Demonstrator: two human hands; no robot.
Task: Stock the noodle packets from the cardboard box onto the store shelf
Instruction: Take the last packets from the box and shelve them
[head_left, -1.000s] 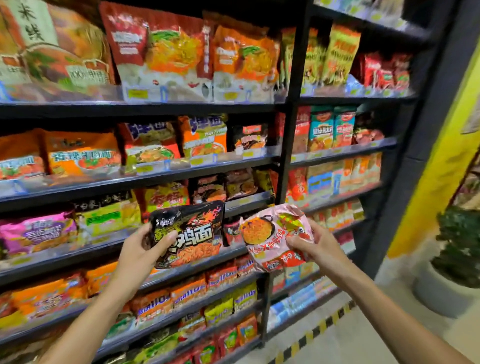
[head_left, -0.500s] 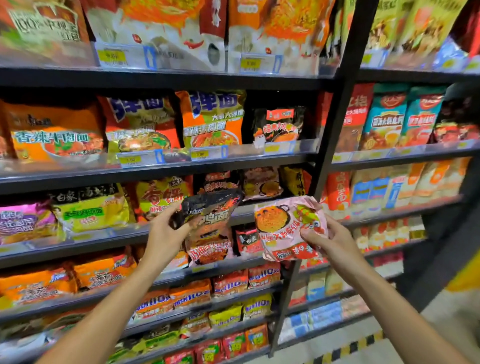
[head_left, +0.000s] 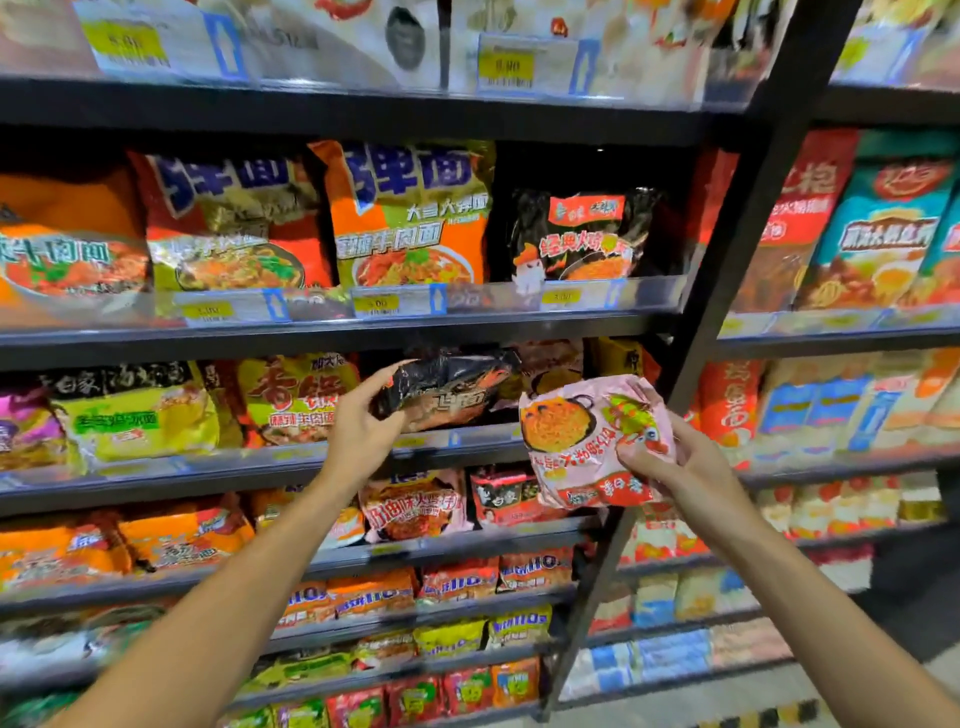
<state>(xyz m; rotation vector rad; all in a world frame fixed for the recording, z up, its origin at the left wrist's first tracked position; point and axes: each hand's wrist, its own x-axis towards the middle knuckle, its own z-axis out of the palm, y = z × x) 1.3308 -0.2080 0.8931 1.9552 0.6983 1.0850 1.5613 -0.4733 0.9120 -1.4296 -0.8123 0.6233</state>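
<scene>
My left hand (head_left: 358, 431) grips a black noodle packet (head_left: 452, 389) by its left end and holds it tilted flat, partly inside the third shelf (head_left: 291, 457) from the top, above the shelf's clear front lip. My right hand (head_left: 675, 467) holds a pink noodle packet (head_left: 576, 431) upright in front of the black upright post (head_left: 691, 364), clear of the shelves. The cardboard box is out of view.
Rows of orange, yellow and black noodle packets fill every shelf level. A black packet (head_left: 582, 239) stands alone on the shelf above, with dark room beside it. A second shelving bay (head_left: 857, 332) stands to the right. Yellow-black floor tape (head_left: 769, 717) runs below.
I have stepped closer to the shelves. My left hand has lifted the black packet up and tipped it flat into the third shelf. The pink packet stays in my right hand.
</scene>
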